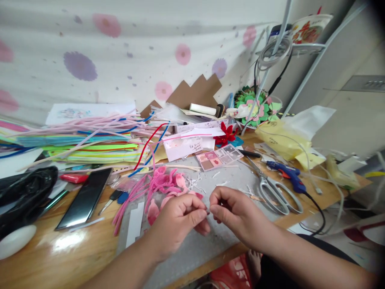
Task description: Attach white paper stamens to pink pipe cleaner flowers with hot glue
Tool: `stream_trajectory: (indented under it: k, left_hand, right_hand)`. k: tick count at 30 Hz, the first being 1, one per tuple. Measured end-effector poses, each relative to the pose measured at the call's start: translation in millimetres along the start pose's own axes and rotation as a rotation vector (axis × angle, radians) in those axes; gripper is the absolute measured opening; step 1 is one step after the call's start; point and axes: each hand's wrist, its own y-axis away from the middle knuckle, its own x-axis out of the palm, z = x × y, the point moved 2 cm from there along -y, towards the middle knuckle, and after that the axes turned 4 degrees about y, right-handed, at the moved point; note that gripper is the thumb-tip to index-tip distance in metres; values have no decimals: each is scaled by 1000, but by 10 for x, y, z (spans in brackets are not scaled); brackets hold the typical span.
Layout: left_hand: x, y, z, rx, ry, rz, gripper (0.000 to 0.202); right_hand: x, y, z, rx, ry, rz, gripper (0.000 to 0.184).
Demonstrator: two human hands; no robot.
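Observation:
My left hand (183, 216) and my right hand (240, 214) hover close together above a grey cutting mat (210, 253). Both have thumb and fingers pinched, the fingertips nearly meeting. Whatever lies between them is too small or hidden to make out. Just beyond my left hand is a heap of pink pipe cleaners (162, 180), with pink petal-shaped pieces (153, 211) partly covered by that hand. Thin white scraps (195, 184) are scattered behind the hands. To the right of my right hand lies a pair of grey-handled scissors (272, 196).
A blue glue gun (287, 176) with a cord lies at the right. Bundles of coloured pipe cleaners (96, 152) fill the back left. A black phone (86, 198) and a key (110, 199) rest on the left. Behind are a palette (219, 157) and red flower (225, 134).

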Motion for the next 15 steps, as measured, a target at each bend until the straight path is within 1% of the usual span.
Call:
stream_trajectory:
  k: [2,3,4,5,6,7,8,9,10,12,13,15]
  left_hand:
    - [-12,-9,-12,15,-38,-7,14]
    - [-20,-15,-18,23,-56,-10,15]
    - [-29,-20,-21,32,-67,-19,16]
    - [-41,-24,-23,40,-70,-34,17]
    - [-53,-26,-22,46,-69,-51,17]
    - [-66,-28,-18,52,-63,-68,18]
    - [-77,-28,-12,56,-52,-84,17]
    - [-87,-28,-4,56,-35,-100,15]
    - [-94,-29,6,53,-13,-111,12]
    - [-101,-31,26,36,33,-122,9]
    - [-100,-33,34,23,52,-121,9]
    - [-98,-36,43,5,72,-112,10]
  right_hand:
    - [-43,-11,-36,4,30,9,11]
    - [-106,-11,-76,0,65,6,10]
    - [-210,-4,-135,-5,119,-17,8]
    - [-359,15,-216,3,195,-68,9]
    - [-551,48,-317,18,293,-142,10]
    - [-787,99,-440,86,400,-274,12]
    - [-1049,170,-580,216,523,-434,14]
    - [-1309,252,-730,383,650,-541,15]
    - [-1549,333,-870,483,707,-614,16]
    - [-1929,466,-1130,604,744,-690,21]
    - [-2056,507,-1247,631,735,-693,24]
    - [-2189,543,-1456,699,688,-703,27]
